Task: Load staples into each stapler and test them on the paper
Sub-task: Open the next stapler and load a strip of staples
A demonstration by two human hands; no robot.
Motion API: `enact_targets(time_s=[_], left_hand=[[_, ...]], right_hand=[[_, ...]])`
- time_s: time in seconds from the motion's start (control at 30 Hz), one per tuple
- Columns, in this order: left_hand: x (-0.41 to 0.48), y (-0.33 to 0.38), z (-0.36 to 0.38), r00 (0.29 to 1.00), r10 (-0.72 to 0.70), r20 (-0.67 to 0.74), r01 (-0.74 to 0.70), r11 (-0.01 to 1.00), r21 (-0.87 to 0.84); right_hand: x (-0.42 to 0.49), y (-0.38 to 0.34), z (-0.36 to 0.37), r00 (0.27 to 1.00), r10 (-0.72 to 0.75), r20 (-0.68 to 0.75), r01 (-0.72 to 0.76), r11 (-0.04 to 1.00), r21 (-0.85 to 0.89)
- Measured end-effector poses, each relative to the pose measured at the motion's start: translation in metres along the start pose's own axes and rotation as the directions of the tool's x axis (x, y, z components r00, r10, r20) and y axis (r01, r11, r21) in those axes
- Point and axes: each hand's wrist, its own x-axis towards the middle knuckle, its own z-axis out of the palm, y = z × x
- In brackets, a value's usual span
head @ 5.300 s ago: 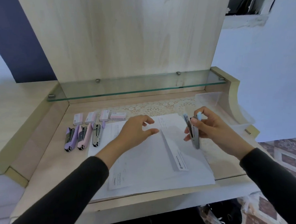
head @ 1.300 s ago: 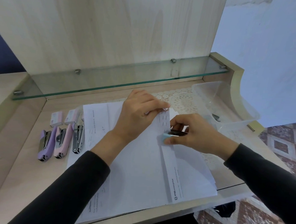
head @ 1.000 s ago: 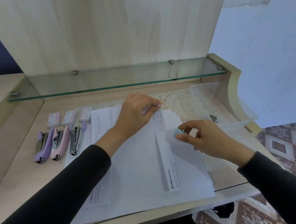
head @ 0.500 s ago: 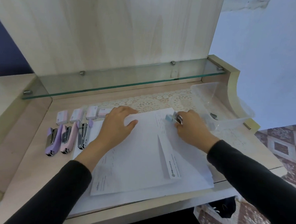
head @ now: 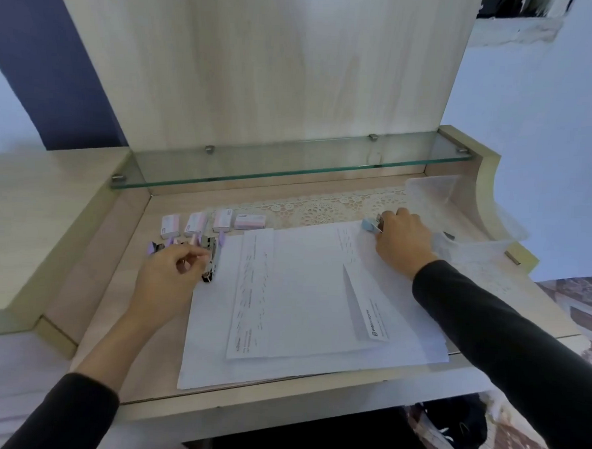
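Your right hand (head: 401, 242) is out at the far right corner of the paper (head: 301, 293), fingers curled round the blue stapler (head: 370, 224), whose light-blue end pokes out to the left of your knuckles, just at the sheet's edge. Just beyond and to the right of that hand stands the clear plastic tub (head: 460, 212), and the lace mat (head: 323, 208) runs away from your knuckles toward your other side. Your left hand (head: 168, 272) is well apart from the right one, off the left edge of the paper, lying over the row of staplers with its fingers bent downward. The purple stapler (head: 152, 247) shows only as a tip at the hand's left side, the pink stapler (head: 193, 241) as a small end past your fingertips, and the grey stapler (head: 210, 262) lies uncovered just to the right of your thumb, beside the paper. Whether your left fingers actually grip the pink one or only rest on it, you cannot tell from this view. The four staple boxes (head: 196, 223) sit in a line just beyond your left fingertips, and the glass shelf (head: 291, 162) is farther back, past both hands.
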Motion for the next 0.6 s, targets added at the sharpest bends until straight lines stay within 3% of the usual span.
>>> enact_targets(time_s=[0.17, 0.37, 0.5, 0.6], left_hand=[[0.002, -0.018, -0.017, 0.996, -0.082, 0.029, 0.082, 0.997, 0.004], [0.011, -0.020, -0.033, 0.992, -0.101, 0.078, 0.104, 0.994, -0.028], [0.012, -0.021, -0.036, 0.986, -0.117, 0.119, 0.119, 0.993, -0.008], [0.010, -0.019, -0.032, 0.983, -0.137, 0.119, 0.132, 0.990, 0.047]], right_hand=[[-0.011, -0.007, -0.012, 0.996, -0.068, -0.052, 0.069, 0.998, 0.012], [-0.035, -0.021, -0.008, 0.940, -0.342, -0.013, 0.341, 0.931, 0.129], [-0.045, -0.024, 0.008, 0.916, -0.396, 0.069, 0.382, 0.911, 0.157], [-0.049, -0.022, 0.016, 0.906, -0.421, 0.053, 0.410, 0.901, 0.143]])
